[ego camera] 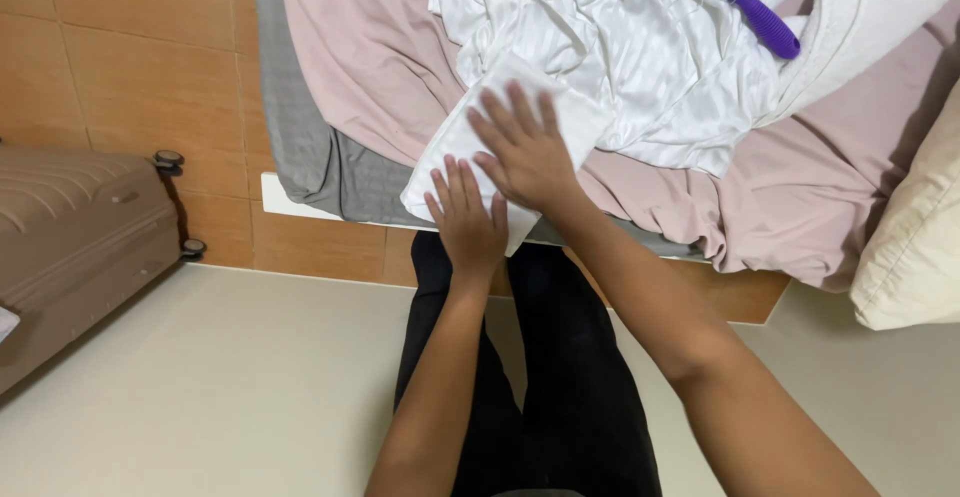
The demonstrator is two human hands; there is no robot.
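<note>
Both hands are lying flat on a folded white cloth (pixel 470 147) at the near edge of the bed (pixel 300 197). The left hand (pixel 467 222) is pressing on the cloth's near end, right at the bed's edge, its fingers (pixel 452 179) stretched out straight and held close together, pinching nothing. The right hand (pixel 525 157) is resting just beyond it, toward the middle of the cloth, with its fingers (pixel 520 107) spread wide and its palm down; it is overlapping the left hand's fingertips slightly. The cloth is lying slantwise, its near corner hanging a little over the edge.

Past the cloth, a crumpled white sheet (pixel 640 47) is sitting in a heap on the pink bedcover (pixel 360 57), touching the cloth's far end. A purple handle (pixel 760 17) is lying on the heap near the far right. A grey layer (pixel 300 127) is showing along the bed's left edge. A cream pillow (pixel 915 247) is hanging over the bed's right corner. A brown suitcase (pixel 70 237) is lying on the floor (pixel 250 377), well apart to the left. Black trouser legs (pixel 560 377) are standing below the hands.
</note>
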